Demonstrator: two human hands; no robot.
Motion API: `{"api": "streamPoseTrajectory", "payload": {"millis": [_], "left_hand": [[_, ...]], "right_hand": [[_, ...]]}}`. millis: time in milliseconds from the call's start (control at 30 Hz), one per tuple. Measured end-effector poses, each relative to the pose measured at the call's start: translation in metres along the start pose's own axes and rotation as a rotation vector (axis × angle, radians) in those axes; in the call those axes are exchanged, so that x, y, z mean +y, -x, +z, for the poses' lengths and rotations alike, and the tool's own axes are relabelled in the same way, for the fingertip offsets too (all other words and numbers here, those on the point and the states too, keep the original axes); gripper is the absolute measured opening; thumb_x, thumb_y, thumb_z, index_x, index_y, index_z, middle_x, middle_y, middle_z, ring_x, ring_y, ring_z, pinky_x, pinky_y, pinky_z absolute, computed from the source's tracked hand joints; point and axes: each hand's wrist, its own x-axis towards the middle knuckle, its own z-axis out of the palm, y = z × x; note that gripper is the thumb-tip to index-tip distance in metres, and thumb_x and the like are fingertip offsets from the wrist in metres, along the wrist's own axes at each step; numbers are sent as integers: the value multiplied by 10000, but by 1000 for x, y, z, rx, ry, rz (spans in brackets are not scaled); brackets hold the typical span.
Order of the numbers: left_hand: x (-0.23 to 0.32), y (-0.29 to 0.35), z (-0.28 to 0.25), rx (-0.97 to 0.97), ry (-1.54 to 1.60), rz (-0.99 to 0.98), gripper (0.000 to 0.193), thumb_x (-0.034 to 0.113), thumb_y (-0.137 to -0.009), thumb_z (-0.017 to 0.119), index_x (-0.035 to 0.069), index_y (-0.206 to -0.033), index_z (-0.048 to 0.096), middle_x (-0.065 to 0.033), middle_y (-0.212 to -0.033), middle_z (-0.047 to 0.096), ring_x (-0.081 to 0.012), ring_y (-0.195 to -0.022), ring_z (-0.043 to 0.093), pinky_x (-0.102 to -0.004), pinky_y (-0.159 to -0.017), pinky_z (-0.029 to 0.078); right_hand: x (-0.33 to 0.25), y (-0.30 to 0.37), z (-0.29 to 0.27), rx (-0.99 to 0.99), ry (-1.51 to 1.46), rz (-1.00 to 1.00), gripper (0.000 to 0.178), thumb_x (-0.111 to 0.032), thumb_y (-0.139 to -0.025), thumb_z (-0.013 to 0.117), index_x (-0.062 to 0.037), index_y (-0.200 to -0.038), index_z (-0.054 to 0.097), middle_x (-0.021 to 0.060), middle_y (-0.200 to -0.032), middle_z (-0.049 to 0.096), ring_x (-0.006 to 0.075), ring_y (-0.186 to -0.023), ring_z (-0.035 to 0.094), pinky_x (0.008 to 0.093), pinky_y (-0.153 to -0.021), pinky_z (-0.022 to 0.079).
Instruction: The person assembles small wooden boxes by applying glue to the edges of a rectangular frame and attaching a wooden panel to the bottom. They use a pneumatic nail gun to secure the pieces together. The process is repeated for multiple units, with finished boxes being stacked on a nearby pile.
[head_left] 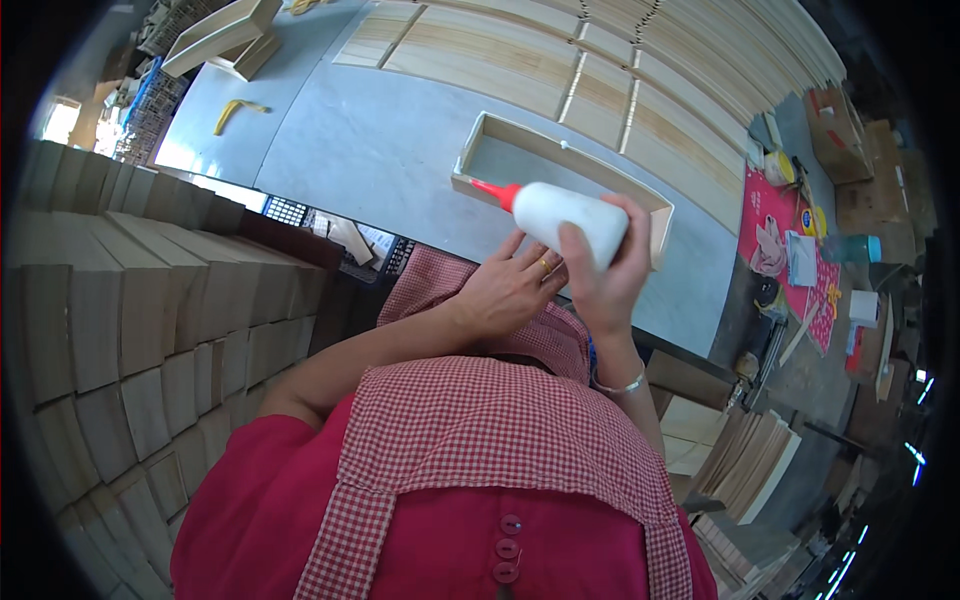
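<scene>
In my right hand is a white glue bottle with a red nozzle, tilted so the tip points left. The tip hangs over the left end of a narrow, rectangular wooden frame on the grey table. Small white dabs show on the frame's far side and left corner. My left hand is at the table's near edge, fingers stretched out and a ring on one. Its fingertips reach close to the frame's near side; the bottle partly hides that side, so I cannot tell whether they touch it.
Rows of wooden panels cover the table's far side. Stacked wood blocks rise at my left. A yellow curved tool and a wooden box lie at far left. On the right, a pink cloth carries small items.
</scene>
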Motion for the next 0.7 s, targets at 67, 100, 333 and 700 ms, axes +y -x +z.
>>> {"api": "streamPoseTrajectory", "payload": {"millis": [67,100,333,700], "left_hand": [[-1,3,1,-12,-12,5,402,227,-916,562,41,-1258,660,-148,-1356,565,-332,-1405,439,-630,-1211,237],[-2,5,1,-18,-17,10,400,227,-914,566,41,-1256,660,-146,-1358,565,-331,-1404,440,-627,-1213,237],[0,6,-2,6,-39,19,439,231,-921,564,24,-1302,632,-181,-1428,513,-326,-1435,416,-613,-1214,249],[10,1,-2,48,37,77,399,195,-896,603,47,-1264,650,-161,-1445,525,-296,-1418,451,-600,-1181,289]], "right_hand": [[10,-8,15,-33,5,-44,549,-211,-808,841,0,-1211,534,124,-1030,635,192,-892,629,334,-765,543],[13,-11,20,-46,9,-65,550,-208,-804,844,1,-1207,535,134,-1014,646,198,-880,638,339,-758,548],[3,-11,4,-17,154,-100,508,-209,-806,839,8,-1169,559,144,-990,665,211,-848,661,349,-743,554],[-1,18,-68,134,266,-18,505,-202,-828,829,-5,-1201,552,106,-1040,641,180,-902,635,318,-766,531]]}}
